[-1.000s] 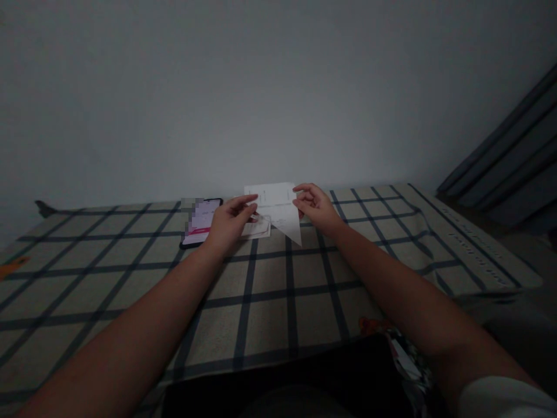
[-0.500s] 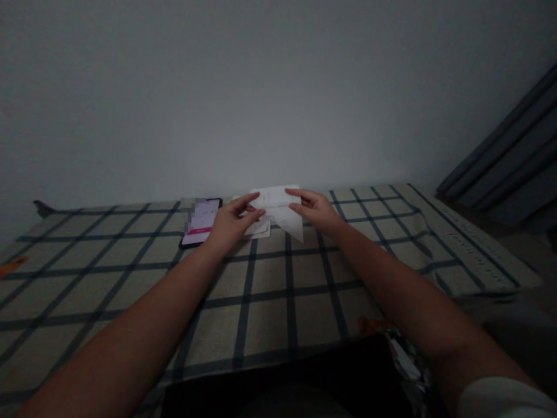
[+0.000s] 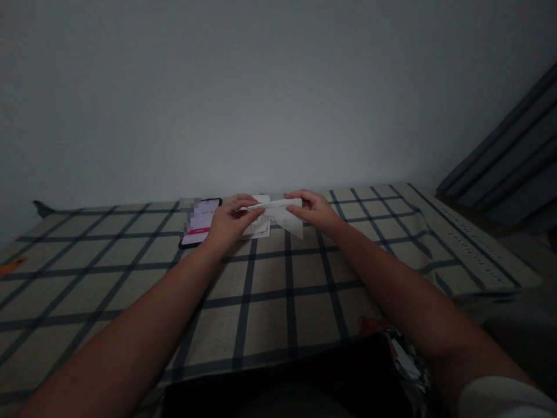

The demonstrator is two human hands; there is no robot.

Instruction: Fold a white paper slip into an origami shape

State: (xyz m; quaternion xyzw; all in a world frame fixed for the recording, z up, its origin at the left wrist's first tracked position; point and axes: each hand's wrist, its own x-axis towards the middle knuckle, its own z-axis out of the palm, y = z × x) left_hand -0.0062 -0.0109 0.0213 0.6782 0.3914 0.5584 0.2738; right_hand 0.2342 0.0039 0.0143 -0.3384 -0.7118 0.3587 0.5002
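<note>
Both my hands hold a folded white paper (image 3: pixel 282 212) just above the far part of the checked surface. My left hand (image 3: pixel 229 221) pinches its left end with fingers closed. My right hand (image 3: pixel 314 210) grips its right end, fingers curled over the top edge. The paper's upper flap is folded down nearly flat, and a pointed corner hangs toward me. Another white sheet (image 3: pixel 259 228) lies flat under my left fingers.
A phone (image 3: pixel 200 223) with a lit pink and white screen lies left of my left hand. The checked cloth (image 3: pixel 270 290) covers the surface up to a plain wall. Dark curtains (image 3: pixel 513 162) hang at the right. A patterned item (image 3: pixel 402 354) sits near my right elbow.
The paper's upper flap has been folded down toward me, from standing upright to almost flat. Both hands have closed in and lowered slightly with it.
</note>
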